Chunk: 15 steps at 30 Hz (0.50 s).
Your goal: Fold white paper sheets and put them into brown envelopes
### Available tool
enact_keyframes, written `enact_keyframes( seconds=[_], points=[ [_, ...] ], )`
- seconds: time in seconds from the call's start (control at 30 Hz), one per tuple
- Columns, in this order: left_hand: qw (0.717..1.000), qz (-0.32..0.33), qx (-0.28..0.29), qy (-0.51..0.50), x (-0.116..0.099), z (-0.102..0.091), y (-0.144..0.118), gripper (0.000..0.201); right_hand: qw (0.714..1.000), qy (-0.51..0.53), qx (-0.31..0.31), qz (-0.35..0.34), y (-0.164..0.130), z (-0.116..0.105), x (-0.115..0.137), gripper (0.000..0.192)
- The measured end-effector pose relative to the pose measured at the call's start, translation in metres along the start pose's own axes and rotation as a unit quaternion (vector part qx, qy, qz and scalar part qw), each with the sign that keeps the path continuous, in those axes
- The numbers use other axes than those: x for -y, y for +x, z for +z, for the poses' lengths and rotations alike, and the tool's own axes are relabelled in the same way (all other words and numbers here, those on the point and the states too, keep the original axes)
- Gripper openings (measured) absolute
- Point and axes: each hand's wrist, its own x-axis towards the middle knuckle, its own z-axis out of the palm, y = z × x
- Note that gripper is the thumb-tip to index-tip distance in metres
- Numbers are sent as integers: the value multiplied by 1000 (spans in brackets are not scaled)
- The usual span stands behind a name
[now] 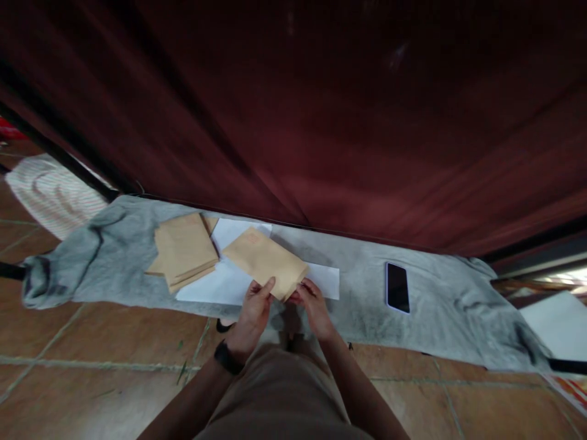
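A brown paper envelope (pixel 263 260) is held by its near edge in both hands, tilted up toward the far left. My left hand (pixel 252 318), with a black band at the wrist, pinches the near edge with its thumb on top. My right hand (pixel 314 308) grips the envelope's near right corner. Under the envelope lie white paper sheets (pixel 224 278) on a grey cloth (pixel 358 287). A stack of several brown envelopes (pixel 183 250) rests on the cloth just left of the held one.
A dark phone (pixel 397 287) lies face up on the grey cloth to the right. A dark red curtain (pixel 321 122) hangs behind the cloth. Terracotta floor tiles (pixel 92 366) lie in front. A striped cloth (pixel 50 192) is at far left, white paper (pixel 557 324) at far right.
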Motion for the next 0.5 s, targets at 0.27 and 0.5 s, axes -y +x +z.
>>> enact_keyframes(
  seconds=[0.27,0.5],
  points=[
    [996,-60,55,-28,7,-3,-11,42,995,-94,39,15,-5,-10,6,42],
    [981,-168,62,-71,18,-8,-27,42,999,-26,36,-11,3,-21,2,36]
  ],
)
